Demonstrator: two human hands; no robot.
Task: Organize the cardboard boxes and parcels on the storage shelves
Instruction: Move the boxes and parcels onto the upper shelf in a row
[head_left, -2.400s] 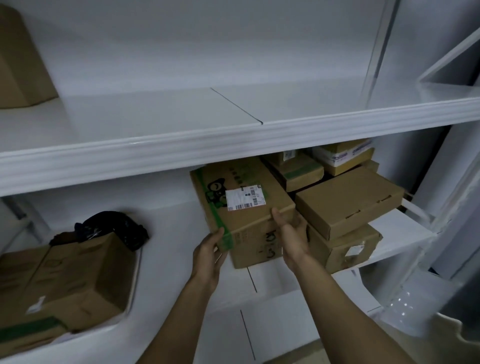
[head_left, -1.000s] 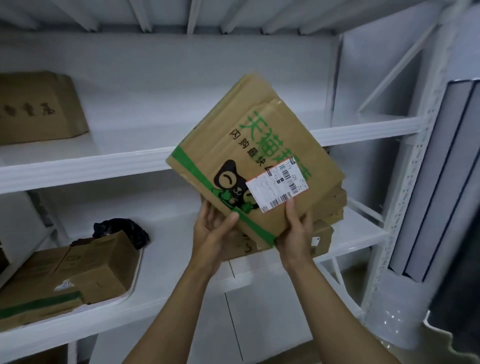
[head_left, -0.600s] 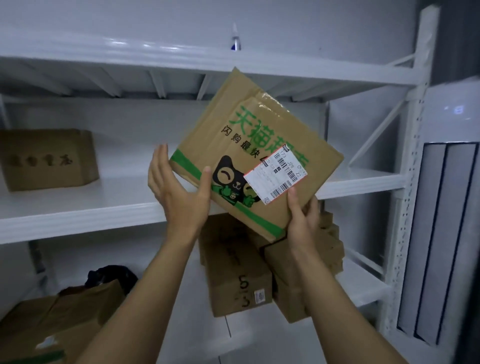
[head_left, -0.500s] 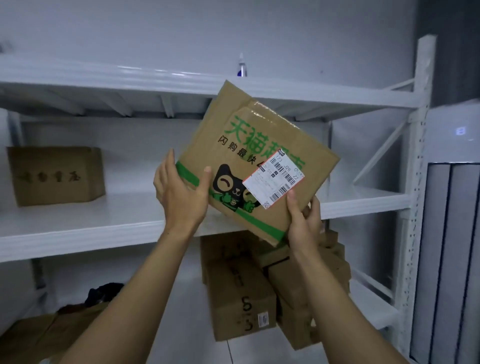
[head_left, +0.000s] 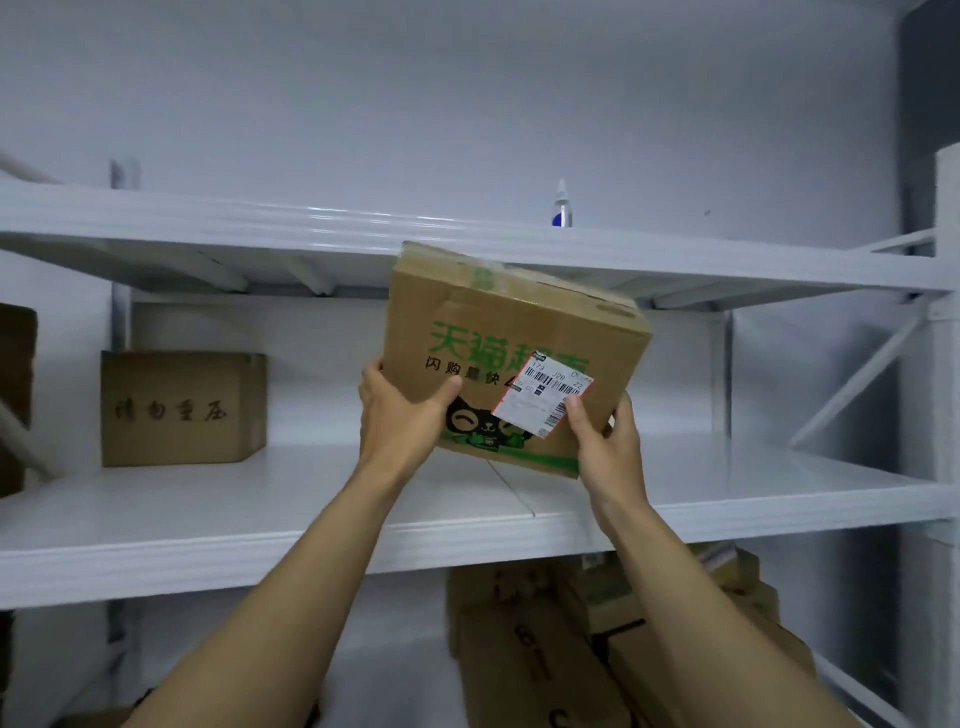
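At the middle shelf (head_left: 260, 514), centre bay, above the seam between its boards.

Item: one box (head_left: 514, 332), brown cardboard, green print and a cat logo on the near face, white label (head_left: 543, 395) at its lower right. Held in the air and tilted, right end lower. Its top corner overlaps the top shelf (head_left: 208, 228) edge in this view. Whether the bottom edge touches the board cannot be told.

Left hand (head_left: 400, 415): grips the box's left lower corner, thumb laid across the near face, fingers wrapped out of sight behind.

Right hand (head_left: 605, 441): grips the right lower corner, thumb pressed on the label's edge, fingers curled round the far side.

Also on the middle shelf: a plain box (head_left: 182, 408) with handwriting, well apart to the left. On the top shelf: a small bottle (head_left: 561, 205), far right of centre. Below: a stack (head_left: 519, 649) of further boxes, partly hidden by the forearms.

Step in hand, as judged: placing this box on the middle shelf, with the lift done and the set-down not yet made.

Next move calls for: levelling the box so its base lies flat, keeping its top clear of the shelf above, lowering it onto the board, then sliding it far enough in that no edge overhangs. Squaring it toward the plain box would keep the row tidy. The grip should loosen only once the base is fully borne.
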